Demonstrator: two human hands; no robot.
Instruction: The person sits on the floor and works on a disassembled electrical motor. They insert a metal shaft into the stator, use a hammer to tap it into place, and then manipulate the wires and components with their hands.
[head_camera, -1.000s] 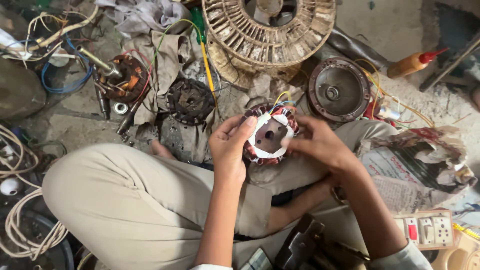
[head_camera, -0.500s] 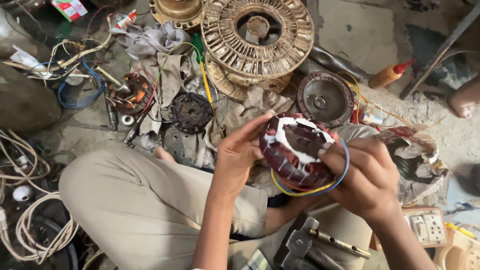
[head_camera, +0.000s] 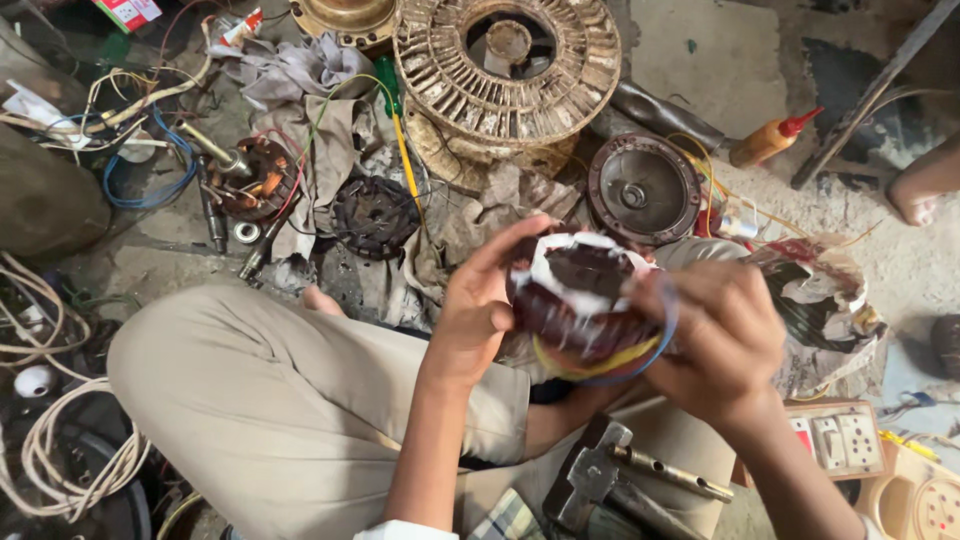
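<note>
I sit cross-legged on the floor and hold a round motor stator (head_camera: 583, 295) with dark red copper windings and white paper insulation above my lap. My left hand (head_camera: 475, 305) grips its left side, thumb up along the edge. My right hand (head_camera: 720, 335) holds its right side, blurred by motion. Yellow and blue wires (head_camera: 610, 365) loop under the stator and across my right fingers.
A large rusty ribbed fan housing (head_camera: 507, 65) lies ahead with a round end cover (head_camera: 643, 188), another stator (head_camera: 372, 213), rags and a green-and-yellow screwdriver (head_camera: 398, 130). An orange glue bottle (head_camera: 770, 140) lies right. A hammer (head_camera: 600, 470) and switchboard (head_camera: 835, 437) sit by my knee. Cables (head_camera: 55, 440) pile left.
The stator has turned in my hands and come closer to the camera. The yellow and blue wires now hang looped over my right hand.
</note>
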